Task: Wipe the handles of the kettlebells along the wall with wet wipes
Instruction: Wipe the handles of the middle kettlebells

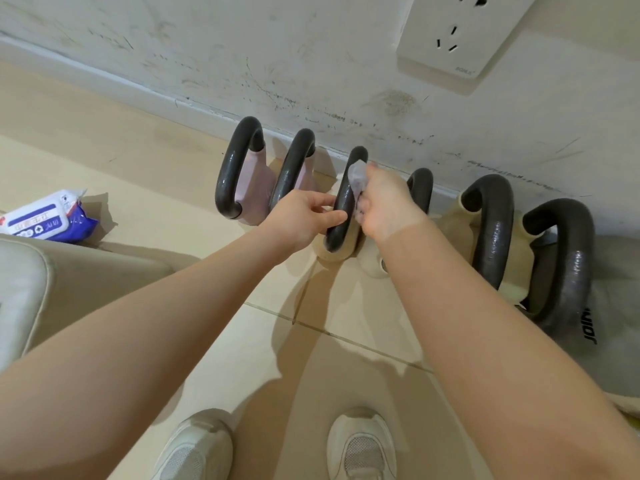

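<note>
A scuffed white wall (242, 57) runs across the top of the view, with a white plastic socket plate (460, 36) fixed to it at the upper right. Below lies the pale beige tiled floor (329, 344), and a cream padded seat corner (41, 271) shows at the left edge. Six kettlebells with dark grey looped handles stand in a row along the wall: a grey-bodied one (568, 265) at the far right, two cream ones, the middle cream kettlebell (341, 251) being worked on, and two pale pink ones (256, 181) at the left.

Both bare forearms reach in from below. The left hand (298, 220) has its grip closed around the lower part of the middle dark handle (346, 199), thumb and fingers touching it. The right hand (388, 206) holds a crumpled white wet wipe (356, 174) pinched in its grip, pressed against the right side of that same handle, just above the left hand. Part of the wipe sticks up past the fingers near the handle's top.

A white-and-blue soft pack of wet wipes (48, 220) lies on the floor well to the left. Two light grey mesh trainers (362, 445) show at the bottom.
</note>
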